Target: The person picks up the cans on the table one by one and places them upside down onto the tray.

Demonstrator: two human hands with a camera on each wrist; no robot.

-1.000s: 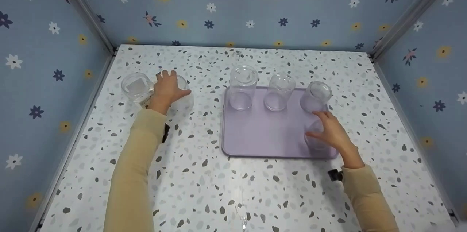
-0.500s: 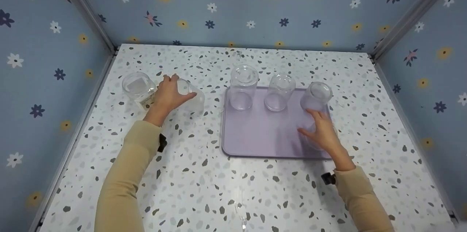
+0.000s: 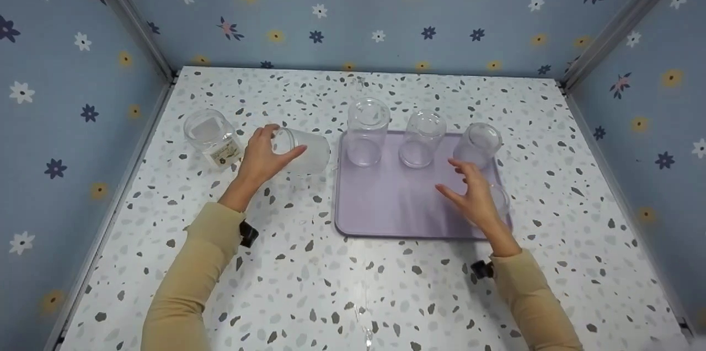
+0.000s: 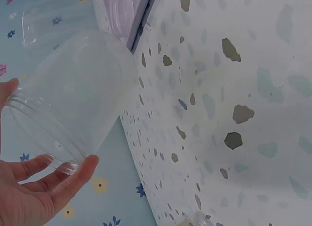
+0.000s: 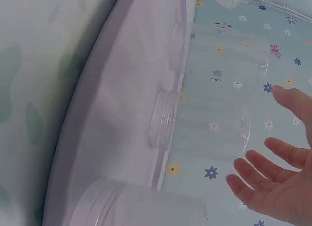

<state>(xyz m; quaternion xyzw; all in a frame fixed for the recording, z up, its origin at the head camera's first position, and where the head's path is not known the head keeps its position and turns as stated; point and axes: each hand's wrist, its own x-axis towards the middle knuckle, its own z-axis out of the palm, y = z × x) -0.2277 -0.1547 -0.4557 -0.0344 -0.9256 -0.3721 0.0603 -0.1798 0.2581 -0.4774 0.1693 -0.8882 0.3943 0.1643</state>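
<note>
My left hand (image 3: 262,158) grips a clear, slightly frosted plastic jar (image 3: 311,152) by its threaded mouth. That jar is tilted on its side above the table, its base pointing at the purple tray (image 3: 386,207); the left wrist view shows thumb and fingers (image 4: 73,179) around the rim. Over the tray's right part, my right hand (image 3: 477,199) is spread and holds nothing. Partly hidden behind it is a clear jar (image 3: 500,199). Along the tray's back stand a tall jar (image 3: 367,130), a shorter jar (image 3: 423,138) and another jar (image 3: 479,144), mouths down.
At the left stands a clear square-sided jar (image 3: 212,138) with a printed label (image 3: 225,152). The speckled table (image 3: 298,285) is bounded by flowered panels (image 3: 353,14) at the back and both sides.
My left hand has drawn the jar rightward, away from the labelled jar, and tipped it over toward the tray. My right hand has moved left off the front right jar.
</note>
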